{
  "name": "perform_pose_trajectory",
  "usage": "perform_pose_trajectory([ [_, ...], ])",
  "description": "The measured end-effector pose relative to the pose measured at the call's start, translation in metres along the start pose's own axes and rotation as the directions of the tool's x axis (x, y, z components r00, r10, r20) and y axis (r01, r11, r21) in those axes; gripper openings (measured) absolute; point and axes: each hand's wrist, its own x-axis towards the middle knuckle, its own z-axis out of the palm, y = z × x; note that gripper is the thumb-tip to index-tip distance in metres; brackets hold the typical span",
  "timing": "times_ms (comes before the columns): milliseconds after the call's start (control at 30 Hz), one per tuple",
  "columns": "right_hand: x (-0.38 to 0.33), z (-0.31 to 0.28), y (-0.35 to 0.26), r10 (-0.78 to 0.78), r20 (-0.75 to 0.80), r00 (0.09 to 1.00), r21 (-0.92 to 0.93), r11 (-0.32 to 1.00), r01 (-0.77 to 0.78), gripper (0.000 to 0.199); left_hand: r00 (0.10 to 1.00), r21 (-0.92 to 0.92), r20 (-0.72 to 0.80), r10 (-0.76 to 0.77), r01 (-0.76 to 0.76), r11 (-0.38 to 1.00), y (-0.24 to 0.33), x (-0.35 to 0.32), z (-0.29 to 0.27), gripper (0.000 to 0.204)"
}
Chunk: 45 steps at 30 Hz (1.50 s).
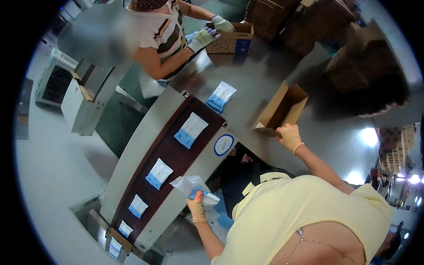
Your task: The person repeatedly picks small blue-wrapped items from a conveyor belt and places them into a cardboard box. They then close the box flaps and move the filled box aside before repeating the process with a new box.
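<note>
My left hand [197, 207], in a pale orange glove, is closed on a soft white-and-blue packet [194, 186] with clear plastic around it. It is held beside the near edge of a dark conveyor belt [173, 164]. My right hand [290, 138], gloved the same way, pinches the near end of an open brown carton [282, 109] lying on the metal table. What the carton holds, if anything, is too dark to make out. Several white-and-blue packets [191, 130] lie spaced out along the belt. One more packet [221, 97] sits where the belt meets the table.
Across the metal table [247, 79] a co-worker in striped gloves [202, 39] has both hands at a printed carton [229, 40]. Stacked brown cartons [360, 62] stand at the far right. Left of the belt are its pale side rail [132, 163] and a grey machine [90, 99].
</note>
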Motion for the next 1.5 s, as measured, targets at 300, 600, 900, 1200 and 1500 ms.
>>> perform_pose_trajectory([
  [300,-0.01,-0.002,0.009,0.002,-0.065,0.998,0.045,0.999,0.001,0.029,0.993,-0.132,-0.071,0.093,-0.102,0.986,0.021,-0.024,0.012,0.028],
  [600,0.001,-0.012,0.019,-0.079,-0.111,0.991,-0.017,0.997,0.078,0.032,0.771,-0.599,-0.552,-0.317,-0.102,0.794,-0.093,-0.189,-0.012,0.047],
  [900,0.028,-0.005,0.041,-0.067,-0.074,0.995,-0.127,0.99,0.058,0.045,0.784,0.344,-0.604,-0.145,0.42,0.84,-0.244,-0.397,0.015,0.035],
  [1200,0.056,-0.025,0.017,-0.117,-0.045,0.992,-0.089,0.99,0.113,0.048,-0.089,-0.636,-0.768,-0.635,-0.017,0.772,-0.322,-0.576,-0.111,0.03],
  [1500,0.06,-0.028,0.02,-0.097,-0.062,0.993,-0.023,0.995,0.096,0.04,0.277,-0.652,-0.742,-0.61,-0.088,0.753,-0.322,-0.415,-0.146,0.032],
])
